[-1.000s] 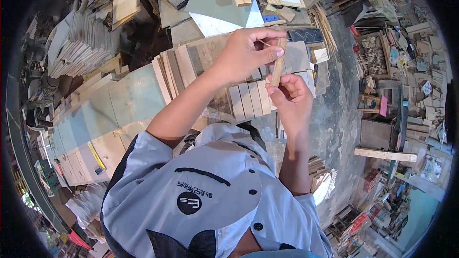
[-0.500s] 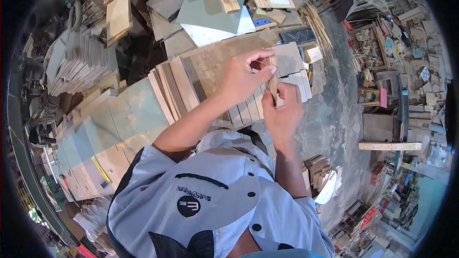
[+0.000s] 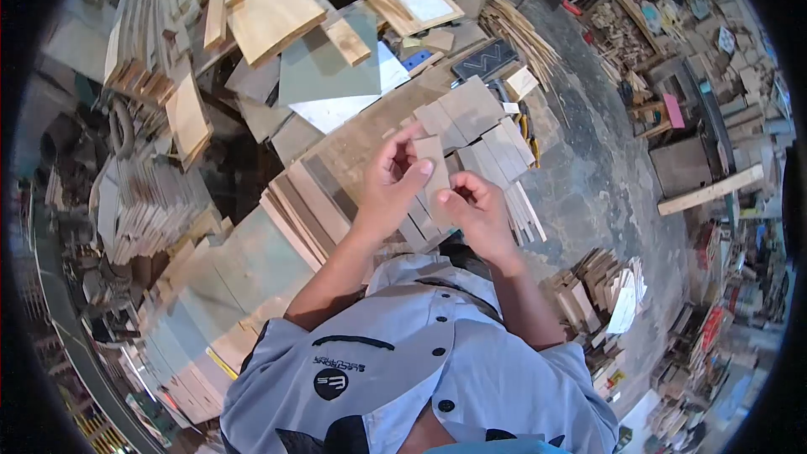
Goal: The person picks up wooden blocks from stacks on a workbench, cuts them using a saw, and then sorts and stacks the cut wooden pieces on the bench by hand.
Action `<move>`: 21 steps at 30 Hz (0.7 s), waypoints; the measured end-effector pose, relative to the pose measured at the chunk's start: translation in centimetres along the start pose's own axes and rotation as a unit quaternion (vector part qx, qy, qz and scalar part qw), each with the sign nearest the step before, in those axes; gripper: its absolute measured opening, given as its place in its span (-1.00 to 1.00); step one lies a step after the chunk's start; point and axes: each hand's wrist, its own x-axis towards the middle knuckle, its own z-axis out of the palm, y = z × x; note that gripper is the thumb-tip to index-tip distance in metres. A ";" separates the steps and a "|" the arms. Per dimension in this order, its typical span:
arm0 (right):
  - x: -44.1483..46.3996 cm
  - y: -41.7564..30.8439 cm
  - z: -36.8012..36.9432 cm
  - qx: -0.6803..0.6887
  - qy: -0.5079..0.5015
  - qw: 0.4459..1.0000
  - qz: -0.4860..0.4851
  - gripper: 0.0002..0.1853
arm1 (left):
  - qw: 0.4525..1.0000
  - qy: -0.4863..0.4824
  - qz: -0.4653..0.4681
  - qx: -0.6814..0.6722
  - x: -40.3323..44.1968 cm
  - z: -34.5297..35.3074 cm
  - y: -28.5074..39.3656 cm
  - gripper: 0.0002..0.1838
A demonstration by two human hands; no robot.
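Note:
A small flat rectangular wooden board (image 3: 432,170) is held up between my two hands, its broad face turned upward. My left hand (image 3: 393,175) grips its left edge, thumb on the face and fingers behind. On its lower right edge, my right hand (image 3: 479,212) is closed with thumb and fingers pinching it. Below and beyond lie rows of similar small boards (image 3: 472,108) on the workbench (image 3: 370,130). More narrow pieces (image 3: 507,145) sit just right of my right hand. The undersides of my fingers are partly hidden by the board.
Boards standing on edge (image 3: 304,206) are left of my hands. A dark panel with a W-like mark (image 3: 485,59) and pliers (image 3: 527,130) lie at the bench's far right. Long planks (image 3: 273,13) jut out ahead. A stack of offcuts (image 3: 588,290) stands on the floor at right.
The board has turned from edge-on to showing its broad face. Both hands have shifted left and lower in view, still on the board. The camera view has rotated.

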 end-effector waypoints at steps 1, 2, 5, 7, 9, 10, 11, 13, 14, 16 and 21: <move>-0.2 0.0 0.0 0.004 0.008 1.000 -0.002 -0.83 | 0.983 -0.095 -0.069 -0.138 0.1 -0.4 0.8 -0.39; -0.4 -0.1 0.3 0.125 -0.028 0.991 0.021 -0.84 | 0.935 -0.184 -0.139 -0.271 0.2 -0.7 1.2 -0.35; -1.4 -0.1 -0.1 0.273 -0.062 0.958 0.067 -0.86 | 0.926 -0.217 -0.132 -0.279 0.2 -0.8 1.1 -0.34; -1.5 0.7 -0.5 0.300 -0.066 0.948 0.085 -0.83 | 0.938 -0.214 -0.113 -0.246 0.5 -0.7 1.2 -0.33; -1.7 0.4 -0.4 0.235 -0.019 0.971 0.047 -0.83 | 0.959 -0.197 -0.108 -0.172 0.7 -0.4 1.3 -0.36; -1.8 -0.2 -0.4 0.164 0.030 0.986 0.004 -0.83 | 0.960 -0.193 -0.110 -0.170 0.8 -0.2 1.5 -0.36; -1.9 -0.7 -0.4 0.082 0.068 0.993 -0.054 -0.85 | 0.967 -0.185 -0.106 -0.136 0.7 0.2 1.7 -0.39; -2.3 -1.1 -0.5 0.061 0.074 0.993 -0.071 -0.84 | 0.973 -0.176 -0.105 -0.102 0.8 0.3 1.9 -0.42; -2.6 -1.2 -0.6 0.038 0.082 0.992 -0.091 -0.84 | 0.977 -0.177 -0.104 -0.065 0.9 0.3 1.9 -0.43; -3.3 -1.5 -0.8 0.034 0.073 0.994 -0.072 -0.80 | 0.978 -0.177 -0.109 -0.031 0.9 0.6 1.7 -0.44; -3.7 -2.0 -0.6 -0.038 0.098 0.994 -0.038 -0.75 | 0.980 -0.174 -0.091 -0.031 0.8 1.0 1.7 -0.46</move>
